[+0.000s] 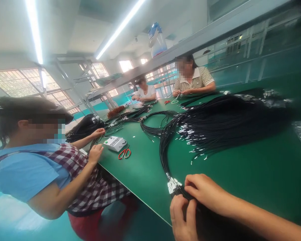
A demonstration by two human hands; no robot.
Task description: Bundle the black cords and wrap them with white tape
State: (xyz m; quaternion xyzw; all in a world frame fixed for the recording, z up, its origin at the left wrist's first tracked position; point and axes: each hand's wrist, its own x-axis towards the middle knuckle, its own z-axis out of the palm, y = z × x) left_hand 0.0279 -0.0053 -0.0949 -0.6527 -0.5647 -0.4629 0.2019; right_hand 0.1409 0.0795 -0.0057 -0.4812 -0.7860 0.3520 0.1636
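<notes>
At the near edge of the green table (240,167), my left hand (182,217) is closed around a bundle of thin black cables (165,150). The cables' silver metal plugs (173,185) stick out just past my fingers. My right hand (205,192) rests on the same bundle from the right, fingers curled over it. From my hands the cables run up the table in a loop to a large heap of black cables (228,120) with shiny ends.
A person in a blue top and checked apron (40,167) sits at my left, handling cables beside a white box (114,143) and red scissors (124,153). Two more people (193,78) work at the far end. Cable bundles (130,117) cover the middle.
</notes>
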